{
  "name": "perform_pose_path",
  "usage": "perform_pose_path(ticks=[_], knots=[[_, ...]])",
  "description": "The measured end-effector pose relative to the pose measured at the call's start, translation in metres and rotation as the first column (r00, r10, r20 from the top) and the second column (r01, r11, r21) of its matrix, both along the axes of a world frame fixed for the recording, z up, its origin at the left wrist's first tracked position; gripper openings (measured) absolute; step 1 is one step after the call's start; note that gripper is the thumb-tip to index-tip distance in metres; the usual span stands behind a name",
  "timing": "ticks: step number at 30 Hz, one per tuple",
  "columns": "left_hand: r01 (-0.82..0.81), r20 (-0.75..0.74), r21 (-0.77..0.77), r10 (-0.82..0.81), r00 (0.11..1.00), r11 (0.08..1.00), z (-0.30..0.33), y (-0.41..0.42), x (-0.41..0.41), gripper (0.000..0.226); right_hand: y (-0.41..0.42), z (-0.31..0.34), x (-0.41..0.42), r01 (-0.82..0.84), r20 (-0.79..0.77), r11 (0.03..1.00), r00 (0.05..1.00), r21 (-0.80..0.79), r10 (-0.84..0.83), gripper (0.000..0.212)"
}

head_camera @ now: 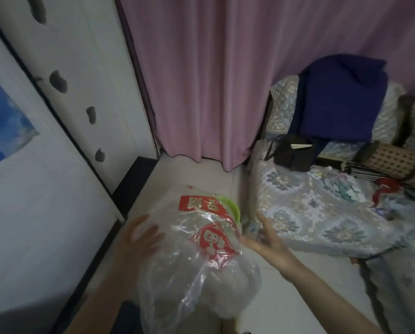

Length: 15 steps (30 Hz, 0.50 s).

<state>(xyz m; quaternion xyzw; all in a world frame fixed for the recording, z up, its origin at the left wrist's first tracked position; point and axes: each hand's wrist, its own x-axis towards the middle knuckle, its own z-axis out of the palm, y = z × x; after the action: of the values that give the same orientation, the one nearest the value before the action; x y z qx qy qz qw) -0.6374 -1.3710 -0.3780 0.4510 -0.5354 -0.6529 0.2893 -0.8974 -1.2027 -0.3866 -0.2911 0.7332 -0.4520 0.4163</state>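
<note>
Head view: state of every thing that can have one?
Clear plastic bag with red printed labels: bulging, held between both hands.
Left hand: open, fingers flat on the bag.
Right hand: open, fingers straight against the bag's side.
Pink fabric curtain: drawn shut, hanging full length.
Dark blue cloth: draped over the back of the patterned sofa.
Small black box: top looks open.

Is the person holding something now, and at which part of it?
The clear plastic bag, held between both hands: the left hand lies against its left side, the right hand against its right side, fingers fairly straight.
</note>
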Motion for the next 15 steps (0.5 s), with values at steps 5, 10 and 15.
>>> perform_pose_path(ticks=[5,10,15], knots=[[-0.123,0.056,0.046,0.120,0.991,0.991,-0.041,-0.097,-0.061,0.039,-0.093,-0.050,-0.043,-0.107,0.404,0.968,0.915,0.229,0.005,0.115],[-0.142,0.126,0.120,0.126,0.984,0.983,-0.073,-0.178,-0.111,0.032,-0.183,-0.075,-0.097,-0.046,0.402,0.980,0.915,0.196,-0.037,0.104],[-0.077,0.135,0.288,0.039,0.990,0.954,-0.107,-0.244,-0.160,0.049,-0.247,-0.107,-0.148,0.048,0.084,0.962,0.994,0.268,-0.073,0.066]])
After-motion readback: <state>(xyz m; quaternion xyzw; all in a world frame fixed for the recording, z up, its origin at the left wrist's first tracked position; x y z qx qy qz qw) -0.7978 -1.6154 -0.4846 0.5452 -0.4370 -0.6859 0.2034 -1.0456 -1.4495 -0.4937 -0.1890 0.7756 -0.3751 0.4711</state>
